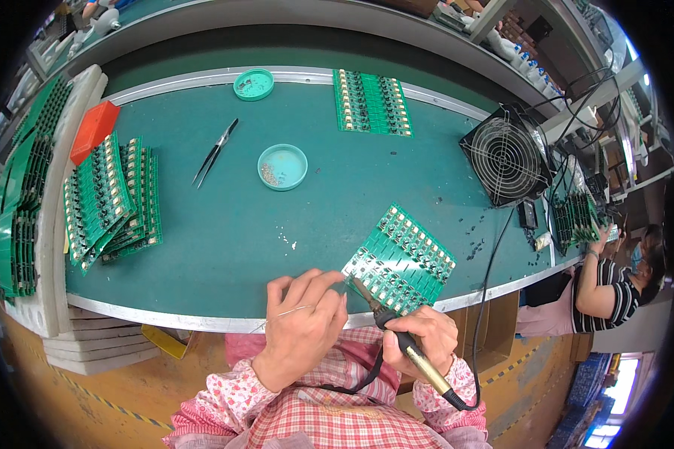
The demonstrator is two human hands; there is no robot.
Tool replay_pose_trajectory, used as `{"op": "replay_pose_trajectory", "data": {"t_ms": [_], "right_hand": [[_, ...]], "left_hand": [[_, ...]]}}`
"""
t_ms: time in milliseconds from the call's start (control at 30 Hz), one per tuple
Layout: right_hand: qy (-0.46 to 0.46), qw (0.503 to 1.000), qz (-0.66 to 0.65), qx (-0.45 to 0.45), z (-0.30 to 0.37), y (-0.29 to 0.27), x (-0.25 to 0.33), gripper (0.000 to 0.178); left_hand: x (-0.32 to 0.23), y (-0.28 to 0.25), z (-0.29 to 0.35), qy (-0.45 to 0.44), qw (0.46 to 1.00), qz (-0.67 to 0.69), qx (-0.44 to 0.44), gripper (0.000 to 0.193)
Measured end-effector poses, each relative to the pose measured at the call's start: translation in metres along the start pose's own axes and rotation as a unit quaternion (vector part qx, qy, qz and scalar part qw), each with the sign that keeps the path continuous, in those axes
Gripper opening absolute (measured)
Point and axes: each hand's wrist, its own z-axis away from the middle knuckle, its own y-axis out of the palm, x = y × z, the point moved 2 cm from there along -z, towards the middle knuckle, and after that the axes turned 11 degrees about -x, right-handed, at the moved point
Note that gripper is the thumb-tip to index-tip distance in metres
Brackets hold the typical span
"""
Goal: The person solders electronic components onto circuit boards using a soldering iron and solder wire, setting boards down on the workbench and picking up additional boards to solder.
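Observation:
My right hand [425, 340] is wrapped round a soldering iron [419, 361] with a gold handle. Its tip points up and left at the near left corner of a green circuit board panel [404, 258], which lies askew at the table's front edge. Next to that corner is my left hand [305, 322], fingers curled and closed. A thin silvery solder wire [299, 308] runs across its fingers; the fingertips partly hide where it ends. The panel carries rows of small white and black parts.
Tweezers [216, 153], a teal dish [282, 168] of small pieces and another teal dish [254, 84] lie beyond. Circuit panels [112, 202] are stacked left, near a red box [95, 132]; another panel [372, 103] lies far back. A fan [505, 156] stands right, near a co-worker [606, 292].

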Motion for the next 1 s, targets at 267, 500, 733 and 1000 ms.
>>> {"op": "replay_pose_trajectory", "data": {"t_ms": [267, 500, 733, 1000], "right_hand": [[-0.034, 0.998, 0.042, 0.025, -0.002, 0.002, 0.005, 0.022], [-0.115, 0.984, 0.107, 0.088, 0.004, 0.004, 0.01, 0.025], [-0.02, 0.999, 0.006, 0.049, -0.009, -0.006, 0.006, 0.02], [0.363, 0.902, -0.194, -0.134, -0.003, -0.012, -0.02, 0.02]], "left_hand": [[0.0, 0.002, 0.0, 0.006, 1.0, -0.004, -0.005, 0.013], [0.0, 0.0, -0.001, 0.009, 1.0, 0.004, -0.005, 0.012], [0.003, -0.002, -0.002, -0.004, 1.0, 0.025, -0.009, 0.014], [0.005, 0.0, -0.007, -0.02, 0.999, 0.034, -0.014, 0.019]]}}
